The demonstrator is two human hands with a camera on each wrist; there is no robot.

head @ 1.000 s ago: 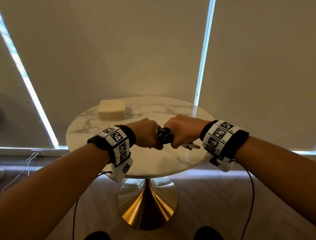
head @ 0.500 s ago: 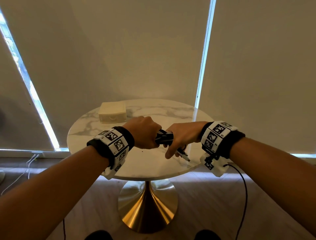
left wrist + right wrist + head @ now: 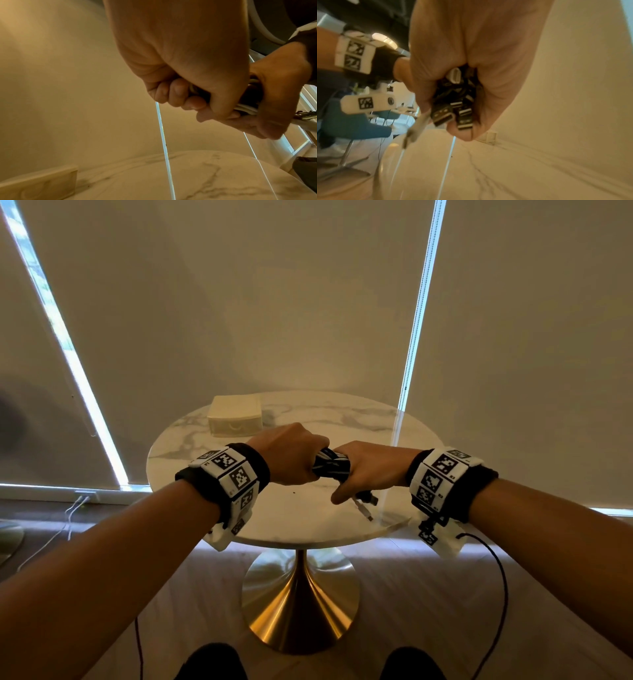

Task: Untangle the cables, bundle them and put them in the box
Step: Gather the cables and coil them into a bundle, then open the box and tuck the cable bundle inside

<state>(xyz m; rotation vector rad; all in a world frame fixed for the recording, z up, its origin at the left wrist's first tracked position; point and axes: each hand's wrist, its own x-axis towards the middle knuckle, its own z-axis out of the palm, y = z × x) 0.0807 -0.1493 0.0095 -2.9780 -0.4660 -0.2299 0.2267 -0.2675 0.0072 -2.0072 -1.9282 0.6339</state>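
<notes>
A bundle of black and white cables point(image 3: 331, 466) is held above the round marble table point(image 3: 301, 525), between both fists. My left hand point(image 3: 291, 455) grips one end of the cable bundle point(image 3: 247, 106), fingers curled tight. My right hand point(image 3: 366, 470) grips the other end; USB plugs point(image 3: 452, 113) stick out below its palm, and one white connector point(image 3: 363, 510) hangs loose towards the tabletop. The cream box point(image 3: 235, 416) sits at the back left of the table, apart from both hands.
The table stands on a gold pedestal base point(image 3: 300, 604). Roller blinds point(image 3: 239, 302) hang close behind it. White cords point(image 3: 65, 518) trail on the floor at the left. A dark wire point(image 3: 500, 594) hangs from my right wrist.
Both hands have drawn closer together and turned on the bundle. The right hand's fingers have loosened downward, and a white connector now dangles lower beneath it.
</notes>
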